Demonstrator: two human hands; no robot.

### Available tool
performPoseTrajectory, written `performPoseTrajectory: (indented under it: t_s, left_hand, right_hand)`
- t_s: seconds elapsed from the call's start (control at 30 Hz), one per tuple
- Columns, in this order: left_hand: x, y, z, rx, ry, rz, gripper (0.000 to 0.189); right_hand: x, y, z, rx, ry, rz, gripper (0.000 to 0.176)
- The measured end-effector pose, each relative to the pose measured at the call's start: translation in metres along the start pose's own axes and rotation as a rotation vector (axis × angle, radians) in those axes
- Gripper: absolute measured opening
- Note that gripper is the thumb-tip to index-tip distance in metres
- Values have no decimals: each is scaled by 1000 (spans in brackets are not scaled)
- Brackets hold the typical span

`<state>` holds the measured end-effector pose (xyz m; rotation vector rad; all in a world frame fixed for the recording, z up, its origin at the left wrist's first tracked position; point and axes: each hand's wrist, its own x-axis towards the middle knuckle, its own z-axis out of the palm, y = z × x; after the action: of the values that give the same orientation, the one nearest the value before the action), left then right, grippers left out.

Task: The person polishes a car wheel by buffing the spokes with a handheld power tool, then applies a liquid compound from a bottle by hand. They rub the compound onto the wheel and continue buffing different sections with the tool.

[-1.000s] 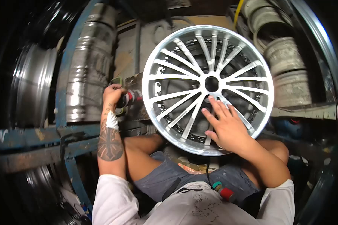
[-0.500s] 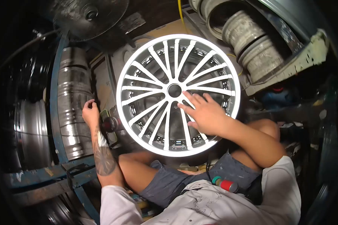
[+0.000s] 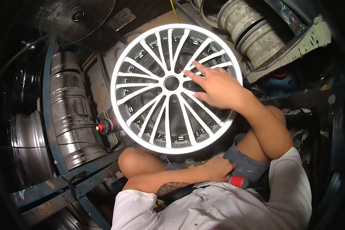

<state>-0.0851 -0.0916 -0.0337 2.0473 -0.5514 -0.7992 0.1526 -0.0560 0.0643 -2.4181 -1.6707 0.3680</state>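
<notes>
A wheel rim (image 3: 168,150) with white spokes and a bright white outer lip lies face up in front of me. My right hand (image 3: 218,88) is over its right side, fingers spread, fingertips at the spokes close to the hub hole. Nothing is held in that hand. My left hand (image 3: 217,168) is down at my lap, below the rim's near edge, its fingers curled. What they hold, if anything, is hidden. Right beside it is a small bottle with a red label (image 3: 238,181), its cap end out of sight.
Stacked metal rims (image 3: 71,96) line the left behind a blue metal frame (image 3: 53,126). A dark bottle with a red cap (image 3: 108,125) stands left of the wheel. A fan (image 3: 78,17) is at the back left. Worn rims (image 3: 257,42) lie at the back right.
My left hand has come from the wheel's left side down to my lap by the red-labelled bottle. My right hand has shifted up across the spokes. The whole view has moved slightly.
</notes>
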Motion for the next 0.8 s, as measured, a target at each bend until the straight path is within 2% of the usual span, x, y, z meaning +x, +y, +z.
performPoseTrajectory:
  t_s: [0.07, 0.17, 0.2, 0.3, 0.33, 0.37, 0.4, 0.43, 0.47, 0.53, 0.57, 0.6, 0.63, 0.67, 0.7, 0.77, 0.8]
  left_hand:
    - [3, 12, -5, 28, -27, 141, 57]
    - [-11, 43, -13, -56, 72, 182, 54]
    - [-8, 42, -3, -130, 167, 161, 46]
    - [18, 29, 7, -140, -113, 184, 39]
    - [18, 34, 8, -45, 24, 144, 27]
    - [19, 31, 6, -56, 40, 194, 25]
    - [8, 33, -12, -69, 51, 246, 22]
    - [-7, 36, -35, -79, 54, 301, 19]
    - [-29, 47, -70, 45, 117, 316, 14]
    - [-46, 40, -89, 137, 462, 479, 13]
    - [-55, 41, -102, 253, 570, 468, 14]
    - [-70, 42, -126, 265, 574, 474, 19]
    - [-81, 44, -144, 186, 702, 541, 24]
    - [-92, 47, -154, 233, 749, 527, 22]
    - [-101, 49, -164, 289, 812, 502, 20]
    - [-119, 49, -179, 286, 833, 466, 19]
    - [-127, 47, -184, 285, 859, 446, 19]
  right_hand:
    - [3, -1, 0, -7, -49, 9, 71]
    - [9, -4, 0, -61, -69, 28, 71]
    - [12, -7, -1, -39, -95, 32, 71]
    - [20, -13, -1, 33, -133, -16, 71]
    - [21, -12, 3, 58, -128, -50, 72]
    - [22, -13, 5, 85, -124, -80, 73]
    - [24, -20, -6, 161, -244, -47, 72]
    - [27, -20, -3, 208, -253, -89, 71]
    - [27, -18, 1, 259, -255, -119, 71]
    - [23, -18, 0, 348, -265, -132, 68]
    - [20, -15, -2, 394, -244, -155, 66]
    - [21, -10, 2, 493, -243, -170, 63]
    - [23, -5, 6, 585, -246, -210, 60]
    - [24, -6, -3, 682, -321, -122, 55]
    - [25, -2, 3, 893, -304, -140, 52]
    - [25, 2, -4, 1299, -445, -81, 59]
    - [23, 1, -14, 1381, -470, -24, 58]
